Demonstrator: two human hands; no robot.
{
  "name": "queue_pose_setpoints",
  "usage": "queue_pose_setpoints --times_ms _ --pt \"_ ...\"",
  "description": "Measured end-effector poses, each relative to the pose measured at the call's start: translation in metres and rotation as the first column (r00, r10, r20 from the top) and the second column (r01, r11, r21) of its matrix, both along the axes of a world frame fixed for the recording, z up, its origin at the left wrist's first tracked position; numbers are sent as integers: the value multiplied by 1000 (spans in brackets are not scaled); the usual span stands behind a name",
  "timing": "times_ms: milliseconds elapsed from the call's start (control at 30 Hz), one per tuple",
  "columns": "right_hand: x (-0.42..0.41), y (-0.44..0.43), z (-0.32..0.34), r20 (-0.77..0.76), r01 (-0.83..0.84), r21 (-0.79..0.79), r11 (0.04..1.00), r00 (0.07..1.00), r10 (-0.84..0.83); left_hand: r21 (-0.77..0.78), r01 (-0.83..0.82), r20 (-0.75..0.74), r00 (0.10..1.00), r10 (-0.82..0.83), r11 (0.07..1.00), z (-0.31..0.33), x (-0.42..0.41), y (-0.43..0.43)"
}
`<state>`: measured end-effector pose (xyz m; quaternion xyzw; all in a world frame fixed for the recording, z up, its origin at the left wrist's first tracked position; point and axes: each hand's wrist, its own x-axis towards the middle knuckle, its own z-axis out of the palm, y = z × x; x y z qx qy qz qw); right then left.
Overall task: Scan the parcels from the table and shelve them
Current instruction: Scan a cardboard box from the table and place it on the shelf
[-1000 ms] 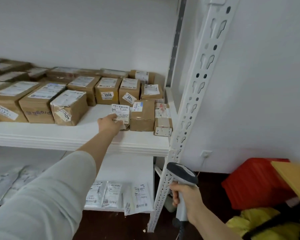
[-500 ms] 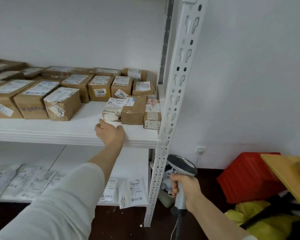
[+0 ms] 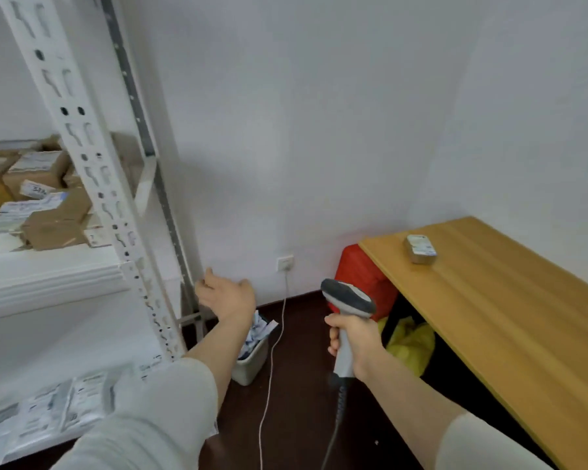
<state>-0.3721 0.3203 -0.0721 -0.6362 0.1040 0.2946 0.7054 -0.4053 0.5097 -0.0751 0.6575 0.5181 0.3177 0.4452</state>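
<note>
Standing between shelving and table, a person is holding the left hand [image 3: 226, 296] in mid-air just beside the white upright [image 3: 92, 157] of the shelf [image 3: 48, 269], fingers loosely spread and gripping nothing. The right hand [image 3: 352, 340] is wrapping its fingers round the handle of a grey scanner [image 3: 348, 301], its cord trailing toward the dark floor. One small parcel [image 3: 420, 249] is lying label-up near the far corner of the wooden table [image 3: 506, 317], ahead and to the right of both hands. Its longer side appears to be running roughly along the table's front edge. The right hand is sitting nearer to it but is occupied by the scanner. The free left hand is hanging farther off, so any pickup is likely calling for a reach across the body while the scanner is aiming at the label. Brown boxes [image 3: 53, 228] are filling the shelf at left.
</note>
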Motion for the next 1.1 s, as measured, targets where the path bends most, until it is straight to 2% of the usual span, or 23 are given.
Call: queue_pose_setpoints --times_ms 133,233,400,500,667,767,833,900,1000,1067,1100 --pt "36 -74 -5 -19 132 9 991 991 -131 11 269 -86 960 -267 963 -3 61 -62" --pt "62 -120 -7 -9 235 7 972 972 -235 36 431 -169 892 -420 901 -2 112 -99" --pt "110 -177 -25 -44 385 -36 922 921 -386 -11 626 -259 752 -607 780 -10 204 -152" --pt "149 -200 -41 -70 465 -83 881 879 -471 -75 704 -239 675 -699 706 -27 270 -176" --pt "239 -216 -67 -99 527 -195 827 828 -551 -176 791 -297 525 -797 587 -67 390 -193" --pt "293 -213 -76 -135 523 -246 816 815 -563 -103 872 -449 388 -805 478 -89 446 -191" --pt "323 -208 -80 -163 521 -256 814 807 -568 -24 934 -589 276 -760 358 -102 482 -188" --pt "351 -206 -87 -187 517 -272 811 799 -572 -1 981 -724 135 -676 196 -110 518 -188" --pt "380 -203 -100 -211 508 -307 805 788 -578 -20 986 -908 -88 -410 -168 -123 561 -190" --pt "392 -201 -107 -218 506 -318 802 784 -581 -55 928 -966 -143 -217 -368 -128 583 -191" --pt "397 -201 -110 -221 508 -319 800 781 -584 -86 901 -975 -163 -149 -426 -130 592 -192"
